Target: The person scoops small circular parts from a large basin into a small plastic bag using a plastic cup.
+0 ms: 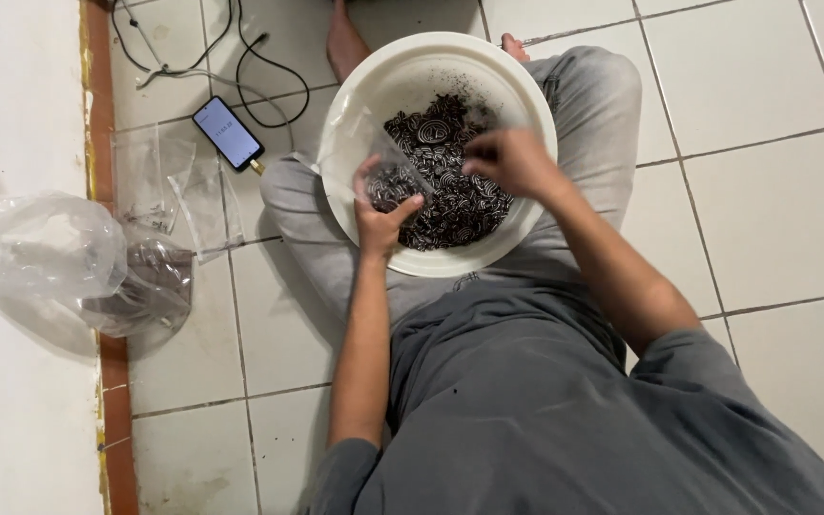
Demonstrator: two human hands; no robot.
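A white round basin (517,91) rests on my crossed legs and holds a heap of small black-and-white striped pieces (450,205). My left hand (381,212) grips a small clear plastic bag (366,143) at the basin's left side; the bag is partly filled with the same striped pieces. My right hand (507,160) hovers over the heap with its fingers bunched toward the bag; whether it pinches any pieces is hidden.
On the tiled floor to my left lie small empty clear bags (169,186), a phone (228,133) with a lit screen on a black cable (269,67), and a large crumpled plastic bag (69,257) by the white wall.
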